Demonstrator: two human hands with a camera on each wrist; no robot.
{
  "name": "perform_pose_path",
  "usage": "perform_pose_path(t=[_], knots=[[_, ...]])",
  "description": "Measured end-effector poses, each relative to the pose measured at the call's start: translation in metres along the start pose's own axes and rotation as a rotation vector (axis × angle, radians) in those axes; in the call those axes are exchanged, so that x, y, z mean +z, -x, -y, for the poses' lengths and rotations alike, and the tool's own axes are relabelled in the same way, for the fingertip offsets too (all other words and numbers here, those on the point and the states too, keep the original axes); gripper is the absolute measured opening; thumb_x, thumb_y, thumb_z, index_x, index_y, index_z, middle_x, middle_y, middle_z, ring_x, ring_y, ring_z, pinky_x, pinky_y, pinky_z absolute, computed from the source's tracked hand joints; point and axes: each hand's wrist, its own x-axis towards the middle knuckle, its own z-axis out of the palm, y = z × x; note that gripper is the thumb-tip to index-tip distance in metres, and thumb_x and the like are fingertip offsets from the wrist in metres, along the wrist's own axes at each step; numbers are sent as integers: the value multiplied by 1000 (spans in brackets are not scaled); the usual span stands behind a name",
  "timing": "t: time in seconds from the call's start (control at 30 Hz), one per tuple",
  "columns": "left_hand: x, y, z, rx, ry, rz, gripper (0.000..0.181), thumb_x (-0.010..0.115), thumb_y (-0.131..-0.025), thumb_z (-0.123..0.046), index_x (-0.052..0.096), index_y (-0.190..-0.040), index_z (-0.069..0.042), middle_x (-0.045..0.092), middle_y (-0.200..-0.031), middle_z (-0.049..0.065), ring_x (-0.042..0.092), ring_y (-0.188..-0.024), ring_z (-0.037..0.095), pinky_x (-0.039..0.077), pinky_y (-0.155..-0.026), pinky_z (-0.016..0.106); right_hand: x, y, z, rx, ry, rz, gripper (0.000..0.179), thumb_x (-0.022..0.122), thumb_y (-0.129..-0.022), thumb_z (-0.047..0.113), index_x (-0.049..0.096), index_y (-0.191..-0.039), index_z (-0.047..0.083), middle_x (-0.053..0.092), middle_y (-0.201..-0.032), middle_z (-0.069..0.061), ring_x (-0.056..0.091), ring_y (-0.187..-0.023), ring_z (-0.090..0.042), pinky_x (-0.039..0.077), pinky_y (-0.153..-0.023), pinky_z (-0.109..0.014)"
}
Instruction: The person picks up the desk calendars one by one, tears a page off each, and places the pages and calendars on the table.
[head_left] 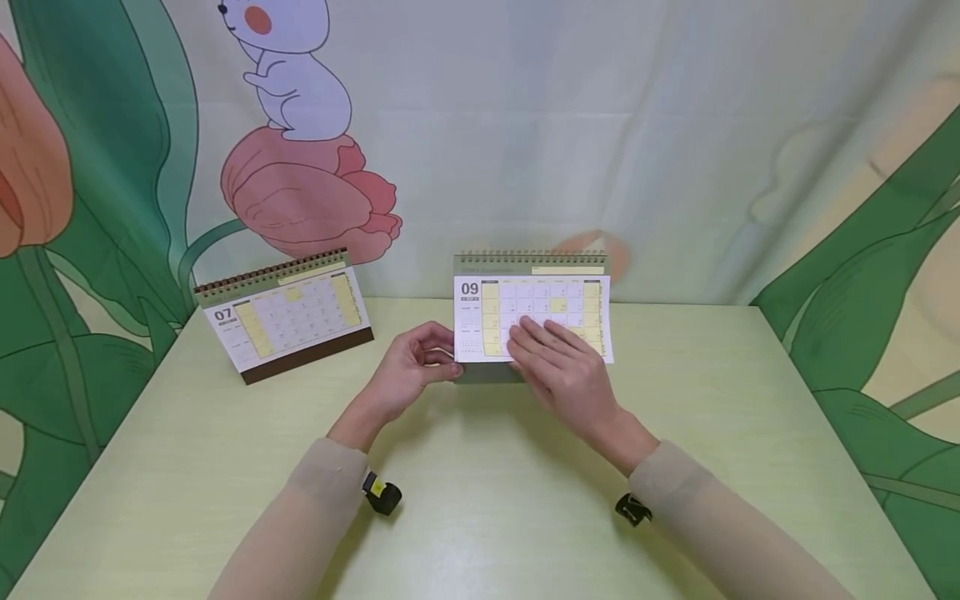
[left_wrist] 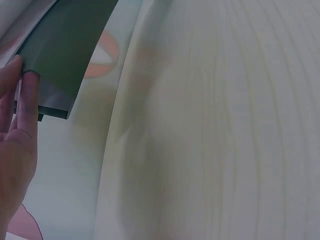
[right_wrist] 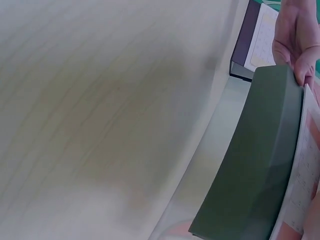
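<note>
Matt paper covers the central calendar [head_left: 525,296] under metal-looking coils [head_left: 517,257]; smooth, wood-grained tabletop [head_left: 502,508] at six o'clock, creased cloth backdrop [head_left: 517,150] at twelve.

Table [head_left: 487,517], pale yellow-green, with a printed curtain [head_left: 480,167] behind it. The 07 calendar [head_left: 309,318], spiral-bound on a brown base, stands at an angle near the table's back left corner. Printed on the curtain: a white animal [head_left: 307,96] atop a pink flower [head_left: 292,192]; an orange tulip [head_left: 33,150], far left; green leaves [head_left: 862,333], both sides.
</note>
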Motion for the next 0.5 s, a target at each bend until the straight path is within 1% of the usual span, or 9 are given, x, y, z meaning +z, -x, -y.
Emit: perform_pose_path(t=[0.13, 0.27, 0.5], knots=[[0, -1, 1, 4, -11, -1, 32, 69, -87, 18, 61, -115, 4, 70, -106, 15, 69, -91, 26, 59, -83, 36, -1, 0, -1, 31, -42, 10, 31, 77, -92, 16, 75, -120, 2, 71, -123, -12, 63, -123, -27, 46, -106, -47], [1, -1, 0, 11, -20, -3, 32, 69, -87, 18, 61, -115, 4, 70, -107, 15, 69, -92, 28, 59, -83, 36, 1, 1, -1, 38, -58, 11, 31, 76, -93, 16, 75, -120, 2, 70, -123, -12, 63, -123, -28, 46, -106, -48], [-1, 0, 1, -7, -32, -12, 32, 70, -87, 18, 62, -114, 3, 70, -105, 15, 69, -90, 28, 59, -81, 36, 4, 4, -1, 51, -67, 26, 31, 75, -92, 15, 75, -120, 2, 70, -124, -12, 62, -124, -27, 46, -107, -48]])
